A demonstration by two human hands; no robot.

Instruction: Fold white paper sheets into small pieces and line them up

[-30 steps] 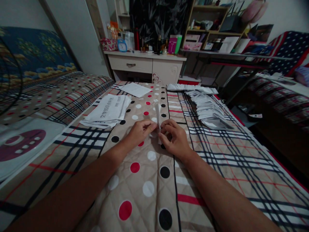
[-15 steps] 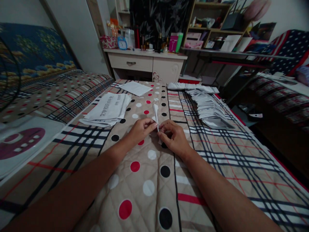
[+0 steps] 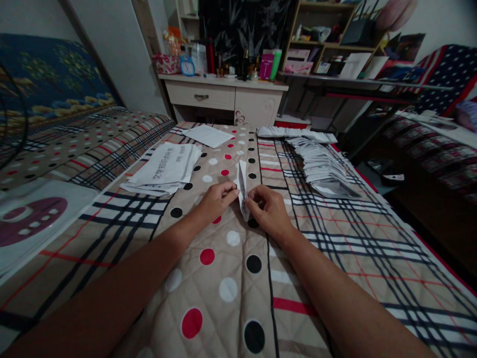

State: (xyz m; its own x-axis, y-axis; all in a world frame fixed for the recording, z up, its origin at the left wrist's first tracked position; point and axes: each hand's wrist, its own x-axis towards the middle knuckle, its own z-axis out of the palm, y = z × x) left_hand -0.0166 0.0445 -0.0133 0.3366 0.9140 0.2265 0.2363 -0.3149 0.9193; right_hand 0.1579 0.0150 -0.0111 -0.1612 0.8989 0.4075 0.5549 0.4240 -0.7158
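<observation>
A narrow folded piece of white paper [image 3: 242, 181] stands between my hands over the dotted strip of the bedspread. My left hand [image 3: 220, 196] pinches its left side between thumb and fingers. On the opposite side, my right hand [image 3: 267, 206] pinches the other edge, fingers curled. The paper's two layers are parted a little, showing a gap down the middle. Beyond my left hand lies a stack of printed paper sheets [image 3: 164, 166], with another white sheet [image 3: 207, 135] behind it. To the right, a long fanned row of folded papers [image 3: 320, 166] rests on the checked cloth.
The bedspread [image 3: 223, 318] has dots and plaid stripes. A clear plastic bag with a purplish print [image 3: 37, 216] lies at the left edge. A white dresser [image 3: 257, 104] with bottles and a blue clock [image 3: 187, 65] stands at the far end, beside a shelved desk [image 3: 335, 82].
The folded paper has spread from a thin strip to a wider, parted shape. My hands have moved slightly apart, both still pinching it.
</observation>
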